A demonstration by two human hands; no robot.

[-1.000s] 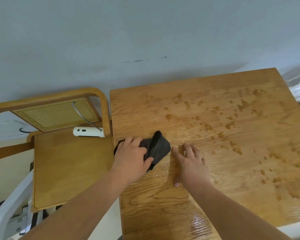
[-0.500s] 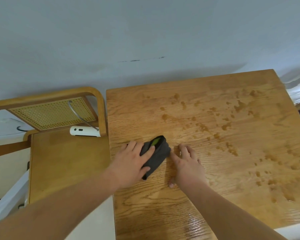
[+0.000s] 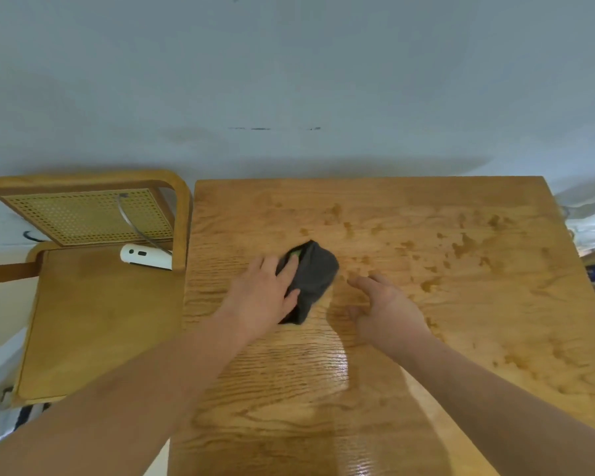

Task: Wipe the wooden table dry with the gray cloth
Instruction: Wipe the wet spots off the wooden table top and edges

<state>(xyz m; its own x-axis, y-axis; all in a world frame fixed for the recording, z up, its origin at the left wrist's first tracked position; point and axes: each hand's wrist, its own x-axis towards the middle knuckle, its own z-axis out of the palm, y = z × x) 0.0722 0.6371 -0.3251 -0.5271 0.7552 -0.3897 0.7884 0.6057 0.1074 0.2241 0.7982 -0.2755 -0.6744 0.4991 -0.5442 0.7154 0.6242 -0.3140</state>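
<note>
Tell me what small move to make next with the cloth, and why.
Probably slide the gray cloth rightward under the left hand: dark wet spots dot the wooden table to the cloth's right, and the right hand holds nothing.

The wooden table (image 3: 443, 338) shows bold grain, glossy and wet near the front, blotched with darker damp spots. The gray cloth (image 3: 315, 280) looks soft and matt; the chair back (image 3: 83, 216) is perforated cane.
</note>
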